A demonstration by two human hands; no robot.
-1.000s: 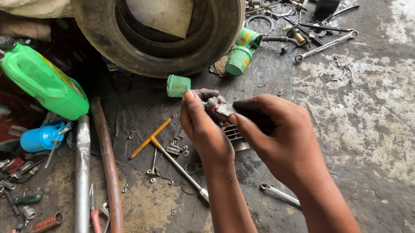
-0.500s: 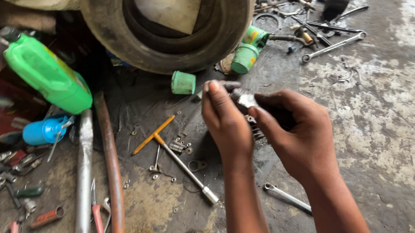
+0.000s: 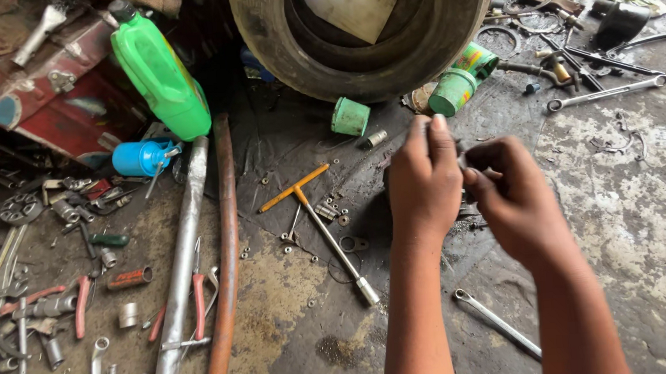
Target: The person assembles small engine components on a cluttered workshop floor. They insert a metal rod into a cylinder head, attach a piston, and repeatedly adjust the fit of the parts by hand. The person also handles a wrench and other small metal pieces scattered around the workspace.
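— Both hands had their grip closed on one small dark metal part [image 3: 463,172], didn't they?

— They did. Left hand [image 3: 424,182] had its fingers curled together over the part, index finger raised, and the right hand [image 3: 515,198] pinched it from the other side. Most of the part was hidden between them, so its kind could not be told.

— Where was it?

— It was held above the stained concrete floor [image 3: 647,212], just in front of the old tyre [image 3: 448,38]. A T-handle wrench [image 3: 324,223] with a yellow crossbar lay just left of the hands among loose nuts, and a spanner [image 3: 499,324] lay below the right forearm.

— Anything else near?

— A small green cup [image 3: 350,117] and a green can [image 3: 462,80] lay by the tyre. A green jug [image 3: 159,70] and two long pipes [image 3: 198,267] lay well to the left.
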